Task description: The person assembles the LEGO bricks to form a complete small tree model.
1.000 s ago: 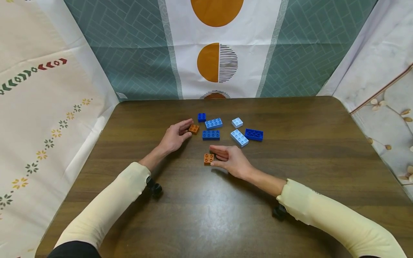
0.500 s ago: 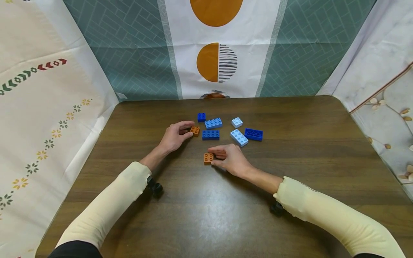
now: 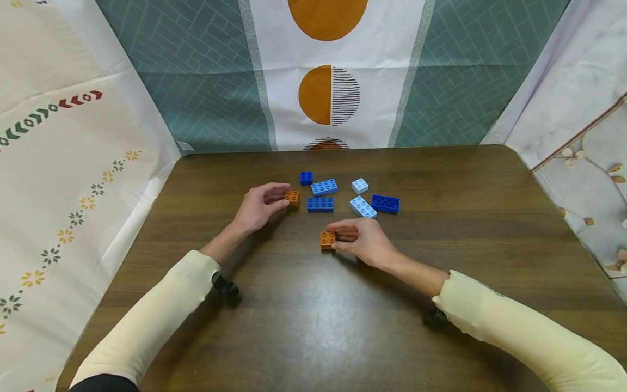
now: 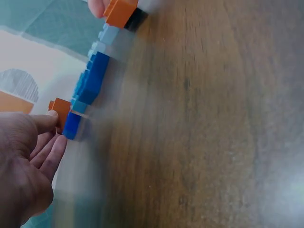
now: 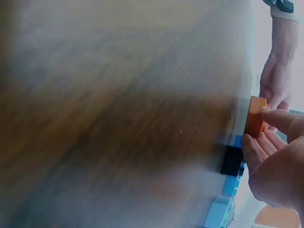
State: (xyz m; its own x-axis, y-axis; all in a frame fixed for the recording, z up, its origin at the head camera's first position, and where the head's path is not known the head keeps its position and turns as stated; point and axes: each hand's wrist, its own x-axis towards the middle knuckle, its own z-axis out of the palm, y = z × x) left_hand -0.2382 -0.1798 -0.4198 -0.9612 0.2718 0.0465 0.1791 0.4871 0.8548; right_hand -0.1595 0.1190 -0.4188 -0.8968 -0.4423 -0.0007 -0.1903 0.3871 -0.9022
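My left hand pinches an orange two-by-two toy brick between thumb and fingers, left of the blue bricks. The left wrist view shows the thumb on that orange brick. Nearer to me, my right hand grips a second orange two-by-two brick at its right side. In the right wrist view this orange brick sits between thumb and fingertips, studs toward the hand's side. The two orange bricks are apart. Whether either touches the table is hard to tell.
Beyond the hands lie a small dark blue brick, a mid-blue long brick, a darker blue long brick, a small light blue brick, a light blue long brick and an upturned blue brick. All are on the wooden table.
My right hand has moved to the right with its orange brick. The left hand and its brick shifted slightly right, then back left. The blue bricks stay in place.
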